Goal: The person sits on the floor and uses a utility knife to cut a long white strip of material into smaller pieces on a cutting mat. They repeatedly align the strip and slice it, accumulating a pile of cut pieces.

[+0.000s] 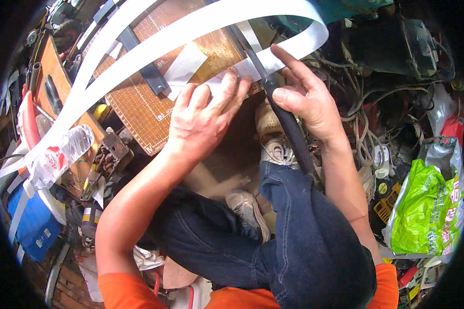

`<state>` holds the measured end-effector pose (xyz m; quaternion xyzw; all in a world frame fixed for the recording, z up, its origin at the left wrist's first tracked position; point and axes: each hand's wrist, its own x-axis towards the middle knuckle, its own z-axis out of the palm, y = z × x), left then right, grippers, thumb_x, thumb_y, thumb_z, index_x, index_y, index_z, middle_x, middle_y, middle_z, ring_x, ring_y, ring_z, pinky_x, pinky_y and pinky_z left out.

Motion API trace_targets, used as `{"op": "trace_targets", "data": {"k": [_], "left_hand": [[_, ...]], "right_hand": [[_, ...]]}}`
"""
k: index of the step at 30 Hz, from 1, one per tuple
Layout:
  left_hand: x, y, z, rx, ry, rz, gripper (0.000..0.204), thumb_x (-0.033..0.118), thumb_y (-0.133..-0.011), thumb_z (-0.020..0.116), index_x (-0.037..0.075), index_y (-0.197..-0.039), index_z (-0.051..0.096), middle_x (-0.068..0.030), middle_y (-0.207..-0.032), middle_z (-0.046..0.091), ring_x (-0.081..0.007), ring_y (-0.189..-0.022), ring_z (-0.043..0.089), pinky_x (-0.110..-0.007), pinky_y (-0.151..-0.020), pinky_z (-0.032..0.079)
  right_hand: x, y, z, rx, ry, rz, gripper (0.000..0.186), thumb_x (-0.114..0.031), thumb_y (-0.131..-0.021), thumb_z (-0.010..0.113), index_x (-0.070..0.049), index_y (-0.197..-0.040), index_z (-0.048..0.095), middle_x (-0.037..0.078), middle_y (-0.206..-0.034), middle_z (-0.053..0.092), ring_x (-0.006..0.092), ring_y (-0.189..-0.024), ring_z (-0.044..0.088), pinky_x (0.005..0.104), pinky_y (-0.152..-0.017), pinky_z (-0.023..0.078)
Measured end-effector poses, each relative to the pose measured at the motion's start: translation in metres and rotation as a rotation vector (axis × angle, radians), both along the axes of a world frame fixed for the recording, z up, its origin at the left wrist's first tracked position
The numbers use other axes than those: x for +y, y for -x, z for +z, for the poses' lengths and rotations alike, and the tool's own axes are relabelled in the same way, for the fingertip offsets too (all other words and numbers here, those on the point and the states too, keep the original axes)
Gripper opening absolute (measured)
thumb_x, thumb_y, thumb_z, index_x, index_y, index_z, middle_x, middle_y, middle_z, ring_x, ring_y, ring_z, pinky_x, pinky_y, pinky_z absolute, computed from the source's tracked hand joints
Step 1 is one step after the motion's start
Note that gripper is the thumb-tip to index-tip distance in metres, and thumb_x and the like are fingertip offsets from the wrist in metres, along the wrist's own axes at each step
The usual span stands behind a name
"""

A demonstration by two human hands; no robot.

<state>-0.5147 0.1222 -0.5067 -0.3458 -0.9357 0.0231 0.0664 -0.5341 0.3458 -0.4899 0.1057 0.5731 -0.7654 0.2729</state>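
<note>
A paper cutter with a brown gridded board (139, 110) lies in front of me, its dark blade arm (294, 131) slanting down toward my knee. A long white strip (201, 31) loops over the board and curls back under the blade arm at the right. My left hand (206, 105) is open, its fingertips pressing white material against the board beside the blade. Across the blade arm, my right hand (309, 98) has its index finger stretched out over the strip. Its thumb rests against the blade arm, and the other fingers are partly hidden.
Tools and a clear plastic wrapping (51, 159) crowd the left side, near a blue package (36, 224). Cables (363, 105) tangle at the right, above a green plastic bag (423, 211). Dark machinery (397, 46) stands at the far right. My legs and shoes are below the cutter.
</note>
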Motion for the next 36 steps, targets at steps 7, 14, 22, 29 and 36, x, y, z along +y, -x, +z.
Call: {"op": "trace_targets", "data": {"k": [7,14,22,29,36], "left_hand": [[0.001,0.001,0.002,-0.009,-0.022,0.015,0.058,0.017,-0.078,0.060,0.022,-0.136,0.058,0.0008,-0.133,0.057,-0.0136,-0.089,0.054,-0.031,-0.083,0.045],[0.002,0.000,0.002,-0.013,-0.005,0.019,0.058,0.018,-0.078,0.060,0.022,-0.136,0.058,0.0022,-0.134,0.055,-0.0138,-0.087,0.053,-0.031,-0.084,0.045],[0.001,-0.001,0.000,0.000,-0.008,0.019,0.058,0.020,-0.080,0.059,0.022,-0.137,0.056,0.0016,-0.134,0.055,-0.0157,-0.091,0.053,-0.033,-0.088,0.044],[0.003,0.000,-0.001,0.010,-0.014,0.023,0.057,0.020,-0.081,0.059,0.022,-0.138,0.056,0.0012,-0.133,0.056,-0.0159,-0.090,0.052,-0.033,-0.086,0.044],[0.003,-0.003,-0.002,0.016,-0.030,0.023,0.056,0.022,-0.082,0.058,0.022,-0.137,0.057,0.0011,-0.133,0.055,-0.0156,-0.094,0.053,-0.033,-0.084,0.044]], "right_hand": [[-0.006,-0.011,-0.030,0.010,0.022,-0.137,0.071,-0.005,-0.081,0.073,-0.003,-0.146,0.044,0.009,-0.113,0.065,0.0041,-0.065,0.058,0.0196,-0.060,0.049],[-0.005,-0.014,-0.038,0.049,0.022,-0.146,0.072,0.000,-0.081,0.070,-0.002,-0.147,0.041,0.011,-0.124,0.061,0.0041,-0.068,0.058,0.0213,-0.060,0.050],[-0.007,-0.008,-0.039,0.034,0.137,-0.126,0.074,0.002,-0.082,0.068,-0.002,-0.149,0.037,0.012,-0.133,0.054,0.0054,-0.075,0.058,0.0200,-0.060,0.050],[-0.012,-0.004,-0.035,0.047,0.085,-0.115,0.078,-0.003,-0.084,0.073,0.003,-0.149,0.032,0.016,-0.130,0.056,0.0079,-0.076,0.060,0.0226,-0.058,0.052],[-0.011,-0.007,-0.047,0.077,0.055,-0.097,0.073,-0.005,-0.085,0.074,0.003,-0.147,0.038,0.009,-0.124,0.060,0.0035,-0.077,0.056,0.0192,-0.060,0.048]]}}
